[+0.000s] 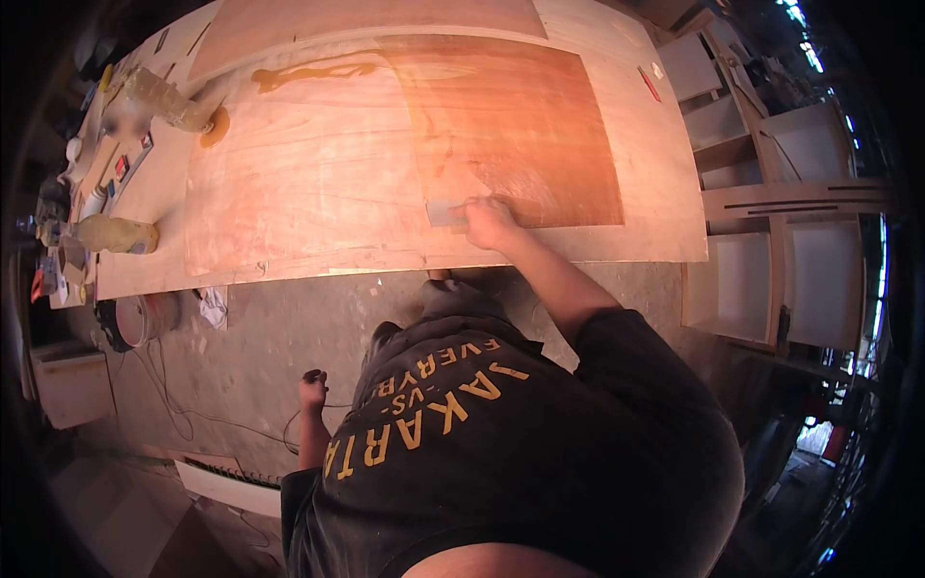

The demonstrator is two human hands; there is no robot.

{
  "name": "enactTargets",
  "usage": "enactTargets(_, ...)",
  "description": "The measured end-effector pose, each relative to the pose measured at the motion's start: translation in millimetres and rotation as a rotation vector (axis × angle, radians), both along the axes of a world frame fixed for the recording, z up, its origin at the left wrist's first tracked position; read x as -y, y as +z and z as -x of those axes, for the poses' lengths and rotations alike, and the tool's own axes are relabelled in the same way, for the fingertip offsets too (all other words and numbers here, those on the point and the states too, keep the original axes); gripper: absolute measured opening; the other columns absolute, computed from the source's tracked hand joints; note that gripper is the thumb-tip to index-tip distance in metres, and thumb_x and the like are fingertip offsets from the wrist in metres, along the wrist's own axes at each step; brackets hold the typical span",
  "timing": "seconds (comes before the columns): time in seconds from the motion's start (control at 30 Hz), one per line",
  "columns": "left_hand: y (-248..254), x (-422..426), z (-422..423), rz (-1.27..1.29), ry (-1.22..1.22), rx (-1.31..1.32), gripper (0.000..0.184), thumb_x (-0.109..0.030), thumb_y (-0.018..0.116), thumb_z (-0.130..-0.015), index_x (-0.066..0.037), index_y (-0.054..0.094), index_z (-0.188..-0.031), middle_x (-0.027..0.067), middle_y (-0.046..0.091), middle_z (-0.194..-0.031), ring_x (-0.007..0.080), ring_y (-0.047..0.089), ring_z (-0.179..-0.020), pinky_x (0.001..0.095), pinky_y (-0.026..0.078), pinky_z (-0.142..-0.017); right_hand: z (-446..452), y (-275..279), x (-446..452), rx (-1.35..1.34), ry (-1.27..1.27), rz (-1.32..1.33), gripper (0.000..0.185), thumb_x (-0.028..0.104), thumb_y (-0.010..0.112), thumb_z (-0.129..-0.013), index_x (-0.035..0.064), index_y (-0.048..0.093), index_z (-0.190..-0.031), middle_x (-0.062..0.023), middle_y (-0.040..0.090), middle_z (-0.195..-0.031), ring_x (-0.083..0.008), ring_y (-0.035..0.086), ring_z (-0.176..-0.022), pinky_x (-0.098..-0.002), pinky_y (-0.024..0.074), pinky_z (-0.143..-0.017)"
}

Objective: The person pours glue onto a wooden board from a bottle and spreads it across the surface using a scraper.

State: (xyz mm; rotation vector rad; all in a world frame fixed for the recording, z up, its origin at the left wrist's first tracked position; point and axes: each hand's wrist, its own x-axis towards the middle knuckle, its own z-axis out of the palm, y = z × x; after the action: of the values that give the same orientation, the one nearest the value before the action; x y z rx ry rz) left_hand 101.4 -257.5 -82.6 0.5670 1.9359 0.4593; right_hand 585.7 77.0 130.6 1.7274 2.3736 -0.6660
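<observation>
My right hand [489, 223] grips a flat, pale spreader [445, 213] against the front part of a wood panel [299, 183]. The panel's right side is darker and shiny with a wet, amber coating [525, 125]. A thick streak of amber liquid [318, 71] runs along its back edge, and a thin line of it crosses the middle. My left hand [313, 388] hangs low beside my body, away from the table, with its fingers curled. Something dark shows at those fingers, too small to name.
The panel lies on a large wooden table [665, 193]. A cloudy plastic bottle [169, 101] is by an amber puddle [214, 127] at the left; another bottle [118, 234] is nearer. A bucket [145, 320] and cables are on the floor. Cabinet boxes [737, 275] stand at the right.
</observation>
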Motion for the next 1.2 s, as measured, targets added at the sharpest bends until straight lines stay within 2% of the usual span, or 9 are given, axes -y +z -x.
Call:
enactTargets(0.1, -1.7, 9.5, 10.7, 0.01, -0.032, 0.002, 0.042, -0.021, 0.072, -0.092, 0.008, 0.066, -0.121, 0.02, 0.074, -0.097, 0.0226, 0.069, -0.068, 0.034, 0.056, -0.062, 0.9, 2.4, 21.0, 0.028, 0.015, -0.005, 0.061, 0.001, 0.061, -0.076, 0.0227, 0.07, -0.132, -0.0139, 0.069, -0.126, -0.0345, 0.063, -0.12, -0.0459, 0.0508, -0.102)
enactTargets(0.3, 3.1, 13.6, 16.4, -0.008, -0.053, 0.01, 0.042, -0.021, 0.072, -0.09, 0.008, 0.066, -0.121, 0.0204, 0.074, -0.093, 0.0221, 0.069, -0.065, 0.0339, 0.054, -0.06, -2.5, 10.6, 2.4, 0.091, 0.031, -0.074, 0.055, 0.005, 0.06, -0.083, 0.0251, 0.068, -0.133, -0.0129, 0.071, -0.124, -0.0332, 0.066, -0.118, -0.0471, 0.0531, -0.098)
enactTargets(0.4, -0.1, 12.0, 18.7, 0.019, -0.051, -0.03, 0.044, -0.021, 0.072, -0.091, 0.007, 0.065, -0.123, 0.0201, 0.074, -0.094, 0.0223, 0.069, -0.066, 0.0341, 0.055, -0.062, 10.5, 46.4, -11.7, 0.049, 0.02, 0.036, 0.054, 0.005, 0.059, -0.084, 0.0245, 0.068, -0.134, -0.0128, 0.072, -0.121, -0.0332, 0.067, -0.116, -0.0471, 0.0534, -0.097)
enactTargets(0.57, 0.8, 12.3, 15.7, 0.009, -0.049, -0.017, 0.045, -0.024, 0.071, -0.091, 0.006, 0.065, -0.125, 0.0204, 0.074, -0.095, 0.0237, 0.07, -0.068, 0.0352, 0.055, -0.064, 8.1, 0.5, 3.6, 0.071, -0.023, -0.059, 0.06, 0.0, 0.055, -0.083, 0.0245, 0.067, -0.136, -0.0111, 0.067, -0.13, -0.0332, 0.065, -0.117, -0.046, 0.0525, -0.099)
enactTargets(0.8, -16.1, 14.9, 9.7, 0.042, -0.085, 0.012, 0.047, -0.026, 0.072, -0.091, 0.006, 0.064, -0.125, 0.0218, 0.074, -0.094, 0.0249, 0.071, -0.069, 0.0357, 0.055, -0.064, 6.3, 7.9, 59.9, 0.052, 0.004, -0.009, 0.062, -0.004, 0.053, -0.08, 0.0217, 0.068, -0.135, -0.0133, 0.067, -0.128, -0.0347, 0.065, -0.115, -0.0455, 0.0523, -0.099)
enactTargets(0.9, -25.3, 11.4, 12.1, 0.014, -0.107, 0.017, 0.046, -0.024, 0.072, -0.091, 0.006, 0.064, -0.125, 0.0224, 0.074, -0.096, 0.0249, 0.071, -0.069, 0.0356, 0.055, -0.063, -2.6, 0.6, 74.3, -0.102, 0.026, -0.084, 0.061, -0.005, 0.054, -0.079, 0.02, 0.068, -0.133, -0.0152, 0.069, -0.125, -0.0363, 0.066, -0.111, -0.0468, 0.0528, -0.095)
enactTargets(1.0, -36.7, 5.6, 14.3, -0.035, -0.033, 0.032, 0.045, -0.023, 0.073, -0.091, 0.007, 0.065, -0.124, 0.0221, 0.073, -0.098, 0.0247, 0.07, -0.068, 0.0353, 0.056, -0.062, -3.5, 35.8, 68.6, -0.34, -0.112, -0.166, 0.057, -0.004, 0.055, -0.08, 0.0175, 0.069, -0.131, -0.0186, 0.071, -0.118, -0.0377, 0.067, -0.108, -0.0478, 0.0535, -0.092)
enactTargets(1.1, -28.7, 1.9, 17.2, -0.027, -0.047, 0.043, 0.044, -0.021, 0.074, -0.091, 0.007, 0.065, -0.123, 0.022, 0.073, -0.1, 0.0244, 0.069, -0.068, 0.0354, 0.056, -0.061, -12.8, 52.5, 33.5, -0.56, -0.417, -0.174, 0.051, 0.0, 0.058, -0.083, 0.0172, 0.07, -0.13, -0.0216, 0.071, -0.113, -0.0381, 0.068, -0.107, -0.0471, 0.0545, -0.09)
enactTargets(1.2, -28.4, 0.7, 23.1, 0.026, -0.083, -0.001, 0.044, -0.021, 0.073, -0.091, 0.007, 0.065, -0.123, 0.0211, 0.073, -0.099, 0.0234, 0.069, -0.067, 0.0351, 0.056, -0.061, -27.2, 68.5, -5.3, -0.263, -0.384, -0.141, 0.049, 0.004, 0.058, -0.084, 0.0202, 0.071, -0.128, -0.0225, 0.071, -0.11, -0.0383, 0.069, -0.105, -0.0466, 0.0549, -0.09)
